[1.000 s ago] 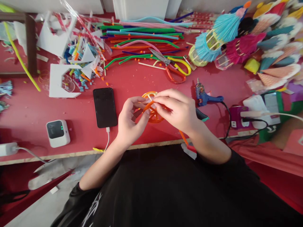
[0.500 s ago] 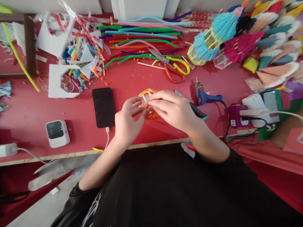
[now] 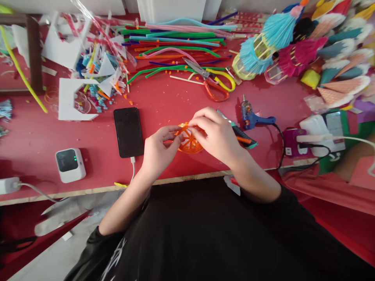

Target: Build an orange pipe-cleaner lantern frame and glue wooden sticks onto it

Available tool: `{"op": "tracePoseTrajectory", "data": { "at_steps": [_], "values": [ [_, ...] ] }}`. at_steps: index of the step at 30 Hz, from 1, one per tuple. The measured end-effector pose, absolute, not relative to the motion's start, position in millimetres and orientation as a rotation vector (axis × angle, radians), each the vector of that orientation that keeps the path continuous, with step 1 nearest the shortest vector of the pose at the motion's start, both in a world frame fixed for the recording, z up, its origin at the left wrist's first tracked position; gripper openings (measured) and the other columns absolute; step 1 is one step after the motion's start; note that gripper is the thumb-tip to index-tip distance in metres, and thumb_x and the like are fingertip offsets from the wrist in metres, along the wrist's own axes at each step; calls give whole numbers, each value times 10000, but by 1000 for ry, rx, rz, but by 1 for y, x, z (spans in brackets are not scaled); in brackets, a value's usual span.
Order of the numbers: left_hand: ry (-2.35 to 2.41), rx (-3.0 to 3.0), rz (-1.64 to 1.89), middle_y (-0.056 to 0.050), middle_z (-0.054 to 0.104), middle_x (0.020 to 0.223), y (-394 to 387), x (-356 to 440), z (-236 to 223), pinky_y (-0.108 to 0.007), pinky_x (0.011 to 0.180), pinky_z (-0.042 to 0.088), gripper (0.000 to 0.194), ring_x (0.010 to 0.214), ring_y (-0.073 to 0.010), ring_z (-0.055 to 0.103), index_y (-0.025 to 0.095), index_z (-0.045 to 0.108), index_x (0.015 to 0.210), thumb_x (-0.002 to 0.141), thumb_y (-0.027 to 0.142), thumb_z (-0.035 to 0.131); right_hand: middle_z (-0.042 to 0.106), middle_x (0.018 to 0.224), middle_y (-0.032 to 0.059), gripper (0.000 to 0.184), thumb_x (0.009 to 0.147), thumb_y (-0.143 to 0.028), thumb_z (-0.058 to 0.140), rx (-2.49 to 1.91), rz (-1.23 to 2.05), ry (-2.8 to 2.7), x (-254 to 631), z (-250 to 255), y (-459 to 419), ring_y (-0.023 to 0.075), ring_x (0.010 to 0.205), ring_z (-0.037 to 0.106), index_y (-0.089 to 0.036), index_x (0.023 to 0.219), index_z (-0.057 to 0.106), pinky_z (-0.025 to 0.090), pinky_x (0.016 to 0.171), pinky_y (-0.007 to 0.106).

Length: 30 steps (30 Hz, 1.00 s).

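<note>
An orange wheel-like frame (image 3: 190,143) with spokes and a pale section at its top sits between my hands, above the red table. My left hand (image 3: 162,150) pinches its left rim between thumb and fingers. My right hand (image 3: 215,130) is closed at the top right of the rim on an orange pipe cleaner (image 3: 243,139), whose far end sticks out to the right past my wrist. My fingers partly hide where the pipe cleaner meets the frame. Behind my right hand lies a dark and teal utility knife (image 3: 238,132).
A phone (image 3: 128,132) and a white device (image 3: 70,165) lie left. Scissors (image 3: 209,80) and pipe cleaners (image 3: 178,39) lie beyond my hands. At right are a glue gun (image 3: 253,117), a purple power block (image 3: 294,144) and a blue tasselled lantern (image 3: 258,54). Foam scraps (image 3: 68,99) lie left.
The orange frame has tipped so its spokes face me, and it sits slightly lower. An orange pipe cleaner end now shows to the right of my right wrist. Both hands stay close together.
</note>
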<state>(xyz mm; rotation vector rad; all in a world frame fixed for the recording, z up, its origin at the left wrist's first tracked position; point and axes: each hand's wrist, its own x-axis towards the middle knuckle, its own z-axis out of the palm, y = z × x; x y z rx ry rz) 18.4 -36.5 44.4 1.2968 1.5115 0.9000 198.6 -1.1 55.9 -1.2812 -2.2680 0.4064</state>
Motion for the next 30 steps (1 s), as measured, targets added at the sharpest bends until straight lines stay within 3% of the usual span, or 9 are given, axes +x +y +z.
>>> {"op": "tracePoseTrajectory", "data": {
  "at_steps": [11,16,24,30],
  "values": [
    [1549,1456,718,-32,768,780,-31,15,40,-263,650,570,132,705,-174,723,185,712,894,853,295,652,652,1023,92,225,939,-58,475,-1167,501,-2496,202,52,10,223,943,580,-177,887,659,481,800,369],
    [1568,1729,753,-38,758,826,-25,13,35,-315,687,541,115,701,-178,664,217,751,862,848,264,646,636,979,78,221,967,-105,481,-1103,507,-2501,205,49,15,215,916,560,-196,891,668,469,773,364],
    [1569,1924,725,-27,679,657,-23,15,37,-359,756,515,138,686,-201,623,219,723,718,836,222,652,640,890,78,199,971,-158,520,-1162,513,-2497,206,54,16,212,855,565,-189,859,680,462,777,363],
    [1554,1821,803,-11,671,685,-26,15,35,-313,708,491,146,655,-164,588,211,654,663,808,192,652,636,845,71,203,969,-197,547,-1188,525,-2479,203,57,12,194,805,586,-170,830,693,464,744,334]
  ]
}}
